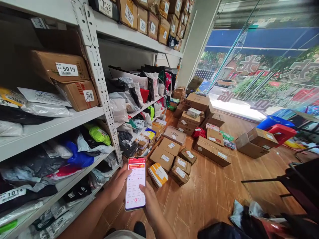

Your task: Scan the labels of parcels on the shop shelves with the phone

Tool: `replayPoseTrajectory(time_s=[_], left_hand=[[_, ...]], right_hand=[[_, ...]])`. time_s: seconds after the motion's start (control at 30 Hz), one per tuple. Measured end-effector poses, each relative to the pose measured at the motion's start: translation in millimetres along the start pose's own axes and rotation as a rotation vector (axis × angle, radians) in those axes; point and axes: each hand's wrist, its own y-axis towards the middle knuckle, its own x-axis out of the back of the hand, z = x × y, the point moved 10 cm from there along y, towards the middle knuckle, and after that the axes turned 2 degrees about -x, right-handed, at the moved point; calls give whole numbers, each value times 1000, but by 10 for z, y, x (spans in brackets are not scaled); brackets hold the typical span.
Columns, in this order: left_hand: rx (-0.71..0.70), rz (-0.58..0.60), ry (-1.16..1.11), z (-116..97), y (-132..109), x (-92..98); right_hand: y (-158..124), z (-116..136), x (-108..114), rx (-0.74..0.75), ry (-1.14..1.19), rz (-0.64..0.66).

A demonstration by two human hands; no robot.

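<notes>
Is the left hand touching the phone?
Touching. The head view shows the left hand holding the phone by its left edge, with the thumb pressed against the side of the case.

1. The left hand [117, 184] and the right hand [149, 199] are showing bare and ungloved.
2. Both forearms [87, 219] are running uncovered down to the bottom edge.
3. The person is wearing a pale, whitish-grey garment [122, 235], peeking in at the bottom edge.
4. A dark shoe [139, 228] is showing just beside it.
</notes>
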Motion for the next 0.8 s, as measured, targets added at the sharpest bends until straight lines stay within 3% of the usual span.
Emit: replayPoseTrajectory(time_s=[0.17, 0.3, 0.53, 0.7, 0.8], left_hand=[[11, 114, 31, -27, -23, -259], [4, 133, 63, -5, 14, -381], [11, 180, -231, 31, 132, -599], [51, 262, -325, 95, 89, -772], [78, 223, -329, 98, 62, -783]], right_hand=[[35, -17, 154, -18, -1, -55], [1, 98, 264, 11, -13, -55], [-47, 384, 372, 55, -64, 23], [-20, 548, 410, 88, -117, 80], [19, 570, 406, 98, -136, 111]])
